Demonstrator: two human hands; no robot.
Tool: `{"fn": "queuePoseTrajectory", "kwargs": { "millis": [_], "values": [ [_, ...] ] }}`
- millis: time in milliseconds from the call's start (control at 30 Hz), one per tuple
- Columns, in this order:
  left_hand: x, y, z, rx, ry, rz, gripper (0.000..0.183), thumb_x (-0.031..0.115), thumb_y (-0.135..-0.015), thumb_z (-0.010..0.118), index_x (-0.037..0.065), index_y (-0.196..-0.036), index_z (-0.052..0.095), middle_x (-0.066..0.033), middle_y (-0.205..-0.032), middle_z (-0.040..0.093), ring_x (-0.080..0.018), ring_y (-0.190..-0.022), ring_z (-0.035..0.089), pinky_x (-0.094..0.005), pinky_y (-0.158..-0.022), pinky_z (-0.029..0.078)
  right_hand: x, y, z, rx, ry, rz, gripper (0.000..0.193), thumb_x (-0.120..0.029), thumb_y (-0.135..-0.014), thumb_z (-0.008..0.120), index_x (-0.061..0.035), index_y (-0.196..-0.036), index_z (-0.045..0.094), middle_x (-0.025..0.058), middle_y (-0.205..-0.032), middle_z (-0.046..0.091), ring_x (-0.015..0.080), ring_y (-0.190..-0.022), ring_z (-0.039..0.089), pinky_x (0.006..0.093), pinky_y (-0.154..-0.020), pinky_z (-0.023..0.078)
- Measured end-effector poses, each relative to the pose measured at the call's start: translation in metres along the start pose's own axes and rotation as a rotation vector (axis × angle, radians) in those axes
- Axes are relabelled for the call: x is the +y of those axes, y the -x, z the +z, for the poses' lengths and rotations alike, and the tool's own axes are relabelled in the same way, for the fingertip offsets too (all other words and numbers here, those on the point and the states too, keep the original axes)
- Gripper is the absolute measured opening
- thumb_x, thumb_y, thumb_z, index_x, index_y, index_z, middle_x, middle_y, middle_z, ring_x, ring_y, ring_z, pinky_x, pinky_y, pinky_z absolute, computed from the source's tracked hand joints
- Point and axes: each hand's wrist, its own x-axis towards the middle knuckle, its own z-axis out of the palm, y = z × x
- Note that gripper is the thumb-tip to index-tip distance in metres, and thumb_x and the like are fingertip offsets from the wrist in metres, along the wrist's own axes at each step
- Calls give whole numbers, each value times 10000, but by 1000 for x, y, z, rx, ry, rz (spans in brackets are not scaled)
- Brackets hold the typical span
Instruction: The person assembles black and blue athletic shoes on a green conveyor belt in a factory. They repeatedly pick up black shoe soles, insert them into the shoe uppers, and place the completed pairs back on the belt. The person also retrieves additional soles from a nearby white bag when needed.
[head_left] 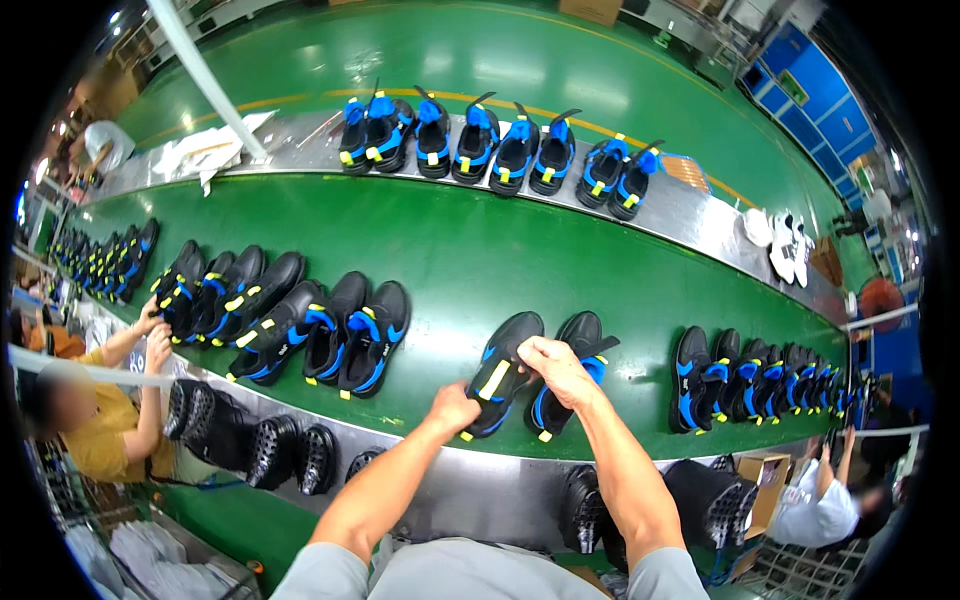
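A black and blue sports shoe [512, 335] with a yellow-green strip along its side stands in front of me on the green work surface [480, 260], toe pointing away. Its heel end is gripped by my left hand [456, 410]. Bent over its opening, my right hand [562, 370] has its fingers closed on the upper edge, and they partly hide what they pinch. Just right of it rests a matching shoe [580, 328] with its strap sticking out to the side; my right hand and wrist cover part of that shoe.
Left of me are more such shoes [375, 345], with another row [745, 375] to the right. Several shoes [515, 155] stand on the far metal shelf [700, 215]. Dark shoes [318, 458] lie along the near metal ledge [470, 490]. Co-workers [105, 425] are at both sides.
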Motion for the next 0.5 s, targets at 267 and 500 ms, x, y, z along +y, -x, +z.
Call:
{"fn": "queuePoseTrajectory", "kwargs": {
  "millis": [267,500],
  "values": [
    [59,66,-66,-133,-174,421,535,65,-820,738,98,-1345,640,-199,-1225,691,-305,-1162,663,-372,-998,515,-42,18,12,-40,18,34,107,-109,-918,734,-48,-955,654,-26,-802,618,68,-719,545,254,-650,466],
    [84,122,-58,14,-291,586,595,-53,-763,648,138,-1324,690,-187,-1187,642,-343,-1181,580,-412,-1044,463,-73,68,7,-141,40,116,104,-87,-946,729,-2,-990,690,-17,-856,666,58,-797,605,241,-706,499]
  ]
}}
